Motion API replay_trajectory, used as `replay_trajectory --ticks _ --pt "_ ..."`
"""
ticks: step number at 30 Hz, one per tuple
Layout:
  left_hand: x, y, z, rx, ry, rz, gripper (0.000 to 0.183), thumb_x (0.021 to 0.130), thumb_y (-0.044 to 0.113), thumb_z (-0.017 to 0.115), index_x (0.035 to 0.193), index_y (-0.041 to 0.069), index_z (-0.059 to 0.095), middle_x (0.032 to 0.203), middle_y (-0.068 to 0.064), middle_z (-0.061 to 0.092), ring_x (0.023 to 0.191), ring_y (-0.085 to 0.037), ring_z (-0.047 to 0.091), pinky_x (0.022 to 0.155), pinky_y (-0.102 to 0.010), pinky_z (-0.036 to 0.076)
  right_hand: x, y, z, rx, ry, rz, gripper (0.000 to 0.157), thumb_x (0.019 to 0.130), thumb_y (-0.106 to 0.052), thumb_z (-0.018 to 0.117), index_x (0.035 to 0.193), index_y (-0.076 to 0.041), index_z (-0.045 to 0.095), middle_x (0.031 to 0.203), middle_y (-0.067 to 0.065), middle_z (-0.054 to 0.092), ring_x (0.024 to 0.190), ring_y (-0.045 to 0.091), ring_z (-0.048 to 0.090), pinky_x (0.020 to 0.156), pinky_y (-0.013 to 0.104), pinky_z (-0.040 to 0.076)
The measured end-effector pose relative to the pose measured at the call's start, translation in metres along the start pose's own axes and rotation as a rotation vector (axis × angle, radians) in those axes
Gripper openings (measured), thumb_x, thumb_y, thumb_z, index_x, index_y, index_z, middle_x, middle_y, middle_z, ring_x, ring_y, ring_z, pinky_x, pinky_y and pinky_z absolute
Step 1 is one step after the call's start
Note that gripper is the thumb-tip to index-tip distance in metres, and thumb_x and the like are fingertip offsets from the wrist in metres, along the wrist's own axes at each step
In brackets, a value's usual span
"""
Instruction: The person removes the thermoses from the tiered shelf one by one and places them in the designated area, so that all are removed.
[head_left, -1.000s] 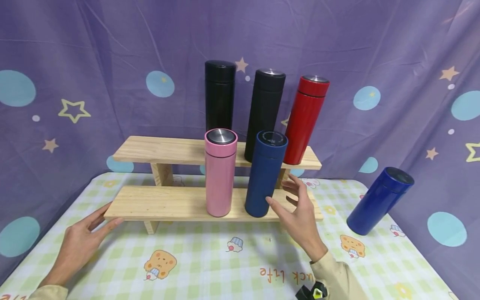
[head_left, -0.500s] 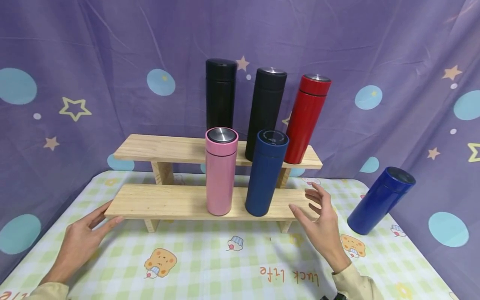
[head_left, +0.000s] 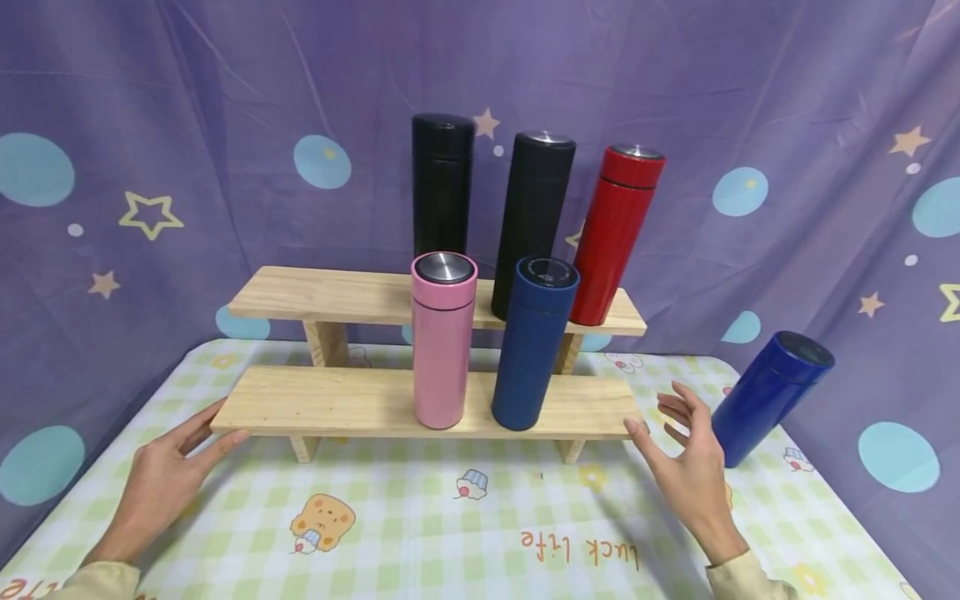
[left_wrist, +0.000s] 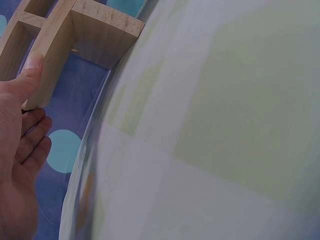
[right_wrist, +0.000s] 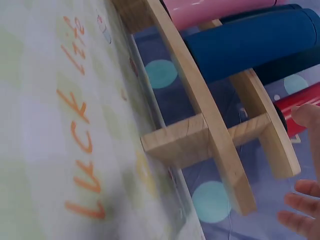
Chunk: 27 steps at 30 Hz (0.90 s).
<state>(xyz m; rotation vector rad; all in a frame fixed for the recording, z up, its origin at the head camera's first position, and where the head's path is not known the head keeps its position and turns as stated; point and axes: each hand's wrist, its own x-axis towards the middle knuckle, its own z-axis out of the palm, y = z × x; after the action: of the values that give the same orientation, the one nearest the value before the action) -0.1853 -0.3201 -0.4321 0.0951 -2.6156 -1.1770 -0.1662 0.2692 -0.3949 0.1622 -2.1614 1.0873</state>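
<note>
My left hand [head_left: 161,479] holds the left end of the two-tier wooden shelf [head_left: 322,402], thumb along the lower board's front edge and fingers around its end. My right hand [head_left: 690,475] has its fingers spread and holds nothing. It hovers between the shelf's right end and a glossy blue thermos [head_left: 768,396], overlapping that thermos's lower side in the head view. On the lower board stand a pink thermos [head_left: 441,358] and a matte navy thermos [head_left: 531,354]. Behind them, two black thermoses and a red thermos [head_left: 615,237] are upright on the upper board.
A green-and-white checked cloth [head_left: 390,533] with cartoon prints covers the table. A purple curtain [head_left: 247,108] hangs right behind the shelf. The left black thermos [head_left: 441,187] is partly hidden by the pink one, the other black thermos [head_left: 534,208] by the navy one.
My right hand has moved right, from beside the navy thermos past the shelf's end to the glossy blue thermos. My left hand has kept its place on the shelf.
</note>
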Motion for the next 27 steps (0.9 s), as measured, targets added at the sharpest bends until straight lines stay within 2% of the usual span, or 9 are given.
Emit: replay_trajectory --ticks 8,20,27 --pt "0.0 -0.001 0.0 0.003 -0.005 -0.018 0.076 0.099 0.045 0.071 0.159 0.008 0.041 0.14 -0.031 0.053 0.129 -0.063 0.044 0.099 -0.08 0.035 -0.007 0.01 -0.016 -0.064 0.025 0.081 0.077 0.087 -0.001 0.083 0.151 0.003 0.04 0.132 0.016 0.061 0.116 0.002 0.055 0.095 0.005 0.045" --pt "0.001 0.0 0.0 0.0 0.003 -0.013 0.076 0.099 0.045 0.071 0.159 0.009 0.041 0.14 -0.03 0.053 0.131 -0.063 0.042 0.1 -0.079 0.035 -0.014 0.022 -0.044 -0.131 0.037 0.146 0.083 0.086 -0.006 0.086 0.154 -0.001 0.039 0.132 0.02 0.06 0.111 -0.005 0.049 0.09 0.0 0.04" --pt "0.0 0.0 0.001 0.0 0.014 -0.007 0.076 0.099 0.044 0.072 0.159 0.008 0.042 0.14 -0.028 0.054 0.129 -0.061 0.045 0.1 -0.077 0.036 -0.015 0.03 -0.059 -0.179 0.091 0.161 0.084 0.084 -0.004 0.087 0.153 0.002 0.04 0.131 0.02 0.061 0.109 -0.012 0.046 0.088 -0.003 0.039"
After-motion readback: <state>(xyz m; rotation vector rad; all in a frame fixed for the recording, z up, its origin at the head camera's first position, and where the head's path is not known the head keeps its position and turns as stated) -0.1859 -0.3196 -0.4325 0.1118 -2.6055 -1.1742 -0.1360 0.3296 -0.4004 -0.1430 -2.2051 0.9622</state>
